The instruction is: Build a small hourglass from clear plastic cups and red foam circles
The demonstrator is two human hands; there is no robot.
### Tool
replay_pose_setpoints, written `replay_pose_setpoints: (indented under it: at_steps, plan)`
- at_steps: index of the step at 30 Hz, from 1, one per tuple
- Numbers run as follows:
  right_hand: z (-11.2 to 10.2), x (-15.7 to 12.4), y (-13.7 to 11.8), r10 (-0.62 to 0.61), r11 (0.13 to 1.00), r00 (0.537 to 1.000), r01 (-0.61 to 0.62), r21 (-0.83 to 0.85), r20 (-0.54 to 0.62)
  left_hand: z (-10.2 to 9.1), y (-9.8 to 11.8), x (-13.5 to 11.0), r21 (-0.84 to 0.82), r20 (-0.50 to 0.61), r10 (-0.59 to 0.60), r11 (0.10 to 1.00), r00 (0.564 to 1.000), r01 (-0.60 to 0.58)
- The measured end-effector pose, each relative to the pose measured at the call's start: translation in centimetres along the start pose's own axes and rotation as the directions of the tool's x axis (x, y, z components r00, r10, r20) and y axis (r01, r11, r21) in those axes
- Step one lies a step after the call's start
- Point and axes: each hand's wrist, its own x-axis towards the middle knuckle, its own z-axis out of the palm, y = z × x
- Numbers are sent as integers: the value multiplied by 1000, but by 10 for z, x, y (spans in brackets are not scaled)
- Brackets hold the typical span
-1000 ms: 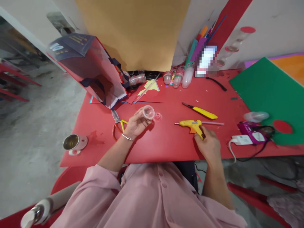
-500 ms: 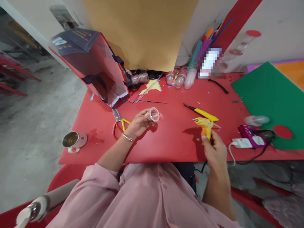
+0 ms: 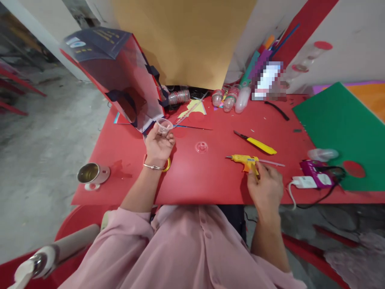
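My left hand [image 3: 161, 145] holds a small clear plastic cup [image 3: 165, 126], its rim facing up, near the mouth of the tall bag. Under my left wrist lie scissors, mostly hidden, with a bit of yellow handle [image 3: 167, 165] showing. My right hand [image 3: 266, 182] grips a yellow glue gun [image 3: 243, 159] by its handle, the nozzle pointing left and a glue stick [image 3: 272, 163] sticking out behind. Between the hands, a clear round plastic lid [image 3: 201, 147] lies flat on the red table [image 3: 192, 180]. A yellow box cutter [image 3: 261, 145] lies just beyond the glue gun.
At the back left stands a dark blue and red bag [image 3: 120, 80]. A mug [image 3: 93, 175] of liquid sits near the left edge. Clear cups [image 3: 229, 102] line the back. On the right are a purple power adapter [image 3: 315, 173] with cords and a green sheet [image 3: 339, 120].
My left hand has moved left and away from me with the cup, now rim up, uncovering the lid. My right hand has shifted slightly left, levelling the glue gun.
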Motion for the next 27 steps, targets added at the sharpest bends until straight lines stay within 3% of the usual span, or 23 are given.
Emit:
replay_pose_setpoints:
  at_steps: [2,4,7,10,14,18,22,27]
  plan:
    - [-7,10,-23,-71,992,997,72,105,-7,-4,3,6,-16,-91,34,999,995,-36]
    - [-8,25,-55,-181,953,982,160,258,58,-7,3,10,-18,-160,60,998,985,-64]
    - [6,59,-117,-371,864,896,238,444,243,-7,0,11,-26,-179,101,994,979,-107]
    - [30,98,-181,-450,866,797,279,415,404,-4,-4,10,-40,-171,105,993,980,-113]
    - [58,142,-240,-421,906,785,342,249,454,-3,-7,8,-19,-181,53,998,982,-57]
    - [68,162,-256,-358,930,750,336,147,555,-4,-6,9,-22,-216,10,1000,976,-15]
    - [65,165,-242,-404,915,789,351,200,463,-5,-7,10,-50,-226,-39,998,973,29]
    - [58,165,-229,-403,906,693,395,152,598,-5,-10,8,-68,-224,-63,996,973,48]
